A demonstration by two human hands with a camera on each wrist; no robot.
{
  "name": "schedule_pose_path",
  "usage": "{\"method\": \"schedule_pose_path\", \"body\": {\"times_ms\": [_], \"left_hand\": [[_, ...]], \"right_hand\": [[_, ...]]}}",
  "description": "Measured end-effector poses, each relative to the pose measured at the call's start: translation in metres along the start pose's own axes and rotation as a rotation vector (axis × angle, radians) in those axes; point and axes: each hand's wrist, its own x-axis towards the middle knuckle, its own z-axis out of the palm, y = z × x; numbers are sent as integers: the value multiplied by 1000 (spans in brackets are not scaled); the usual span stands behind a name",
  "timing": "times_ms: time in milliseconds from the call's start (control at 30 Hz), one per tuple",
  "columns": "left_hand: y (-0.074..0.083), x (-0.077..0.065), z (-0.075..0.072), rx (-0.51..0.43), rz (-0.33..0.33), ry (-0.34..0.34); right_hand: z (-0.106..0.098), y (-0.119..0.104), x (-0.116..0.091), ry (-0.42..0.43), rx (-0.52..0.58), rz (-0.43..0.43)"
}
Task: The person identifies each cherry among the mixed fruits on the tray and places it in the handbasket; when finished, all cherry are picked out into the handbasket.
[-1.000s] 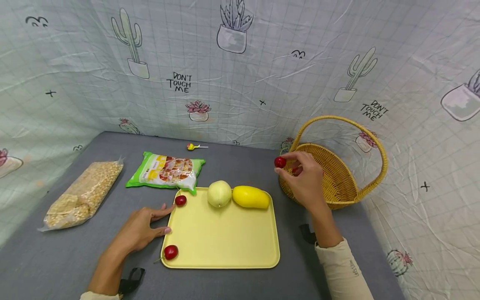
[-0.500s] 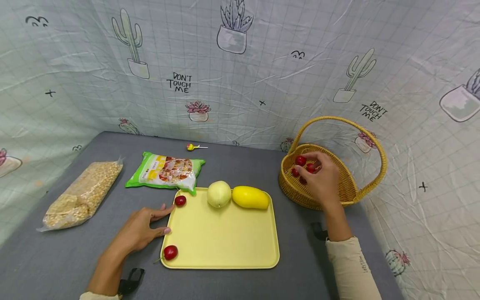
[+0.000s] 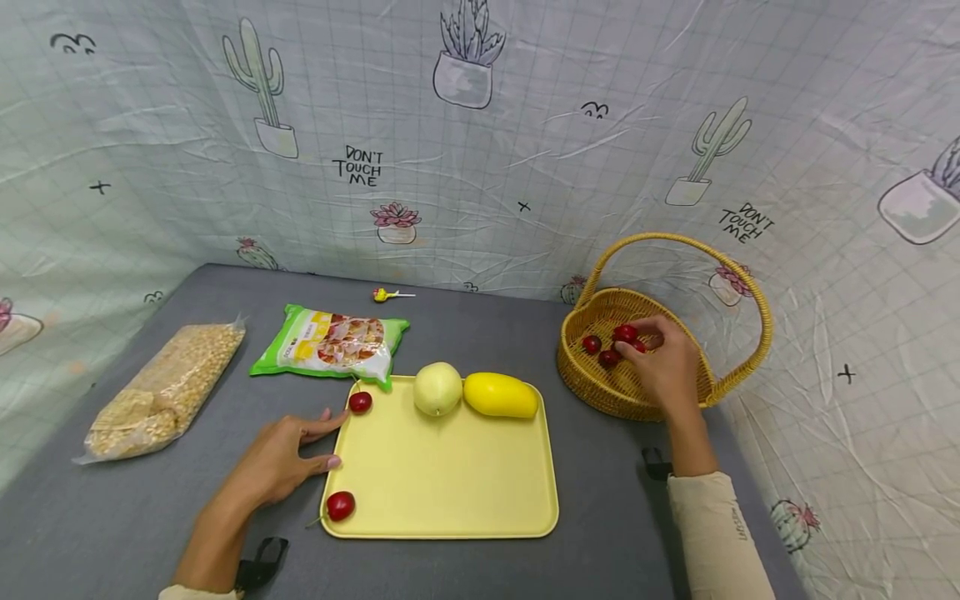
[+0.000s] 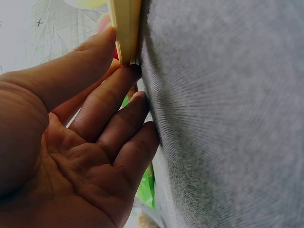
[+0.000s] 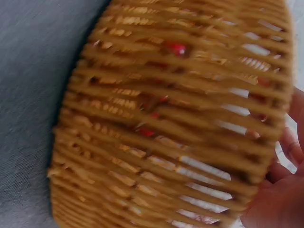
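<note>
In the head view, my right hand [image 3: 667,362] reaches into the wicker basket [image 3: 585,386], thumb and forefinger pinching a red cherry [image 3: 625,332]. More cherries lie on the basket floor, among them one at the left [image 3: 592,343]. The right wrist view shows mostly the woven side of the basket, with red glimpsed through the gaps. My left hand [image 3: 281,458] touches the left edge of the yellow tray [image 3: 450,492] with thumb and forefinger, both fairly straight. On the tray sit a cherry [image 3: 360,402] near that forefinger, another cherry [image 3: 341,505], a pale green round fruit [image 3: 438,389] and a yellow mango [image 3: 501,394].
A green-edged snack bag [image 3: 337,342] lies behind the tray, its corner at the tray's rim. Left of it is a clear bag of corn kernels [image 3: 168,387]. A yellow lollipop [image 3: 384,294] lies at the back. The basket's tall handle [image 3: 765,312] arches over its opening.
My right hand has carried the cherry from the basket's left rim rightward and down into the basket, uncovering the cherries inside. The left hand and tray stay put.
</note>
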Motion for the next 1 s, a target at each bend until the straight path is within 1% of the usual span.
{"method": "schedule_pose_path", "body": {"times_ms": [167, 233, 367, 533, 733, 800, 1000], "left_hand": [[0, -1, 0, 0, -8, -1], [0, -1, 0, 0, -9, -1], [0, 0, 0, -4, -5, 2], [0, 0, 0, -6, 7, 10], [0, 0, 0, -3, 9, 8], [0, 0, -1, -2, 8, 7], [1, 0, 0, 6, 7, 7]], "right_hand": [[1, 12, 2, -40, -62, 7], [1, 16, 3, -66, -89, 23], [1, 21, 4, -126, -122, 68], [2, 23, 10, -212, -163, 84], [2, 25, 20, -329, -207, 135], [2, 27, 22, -351, -219, 146], [5, 31, 27, -386, -243, 133]]}}
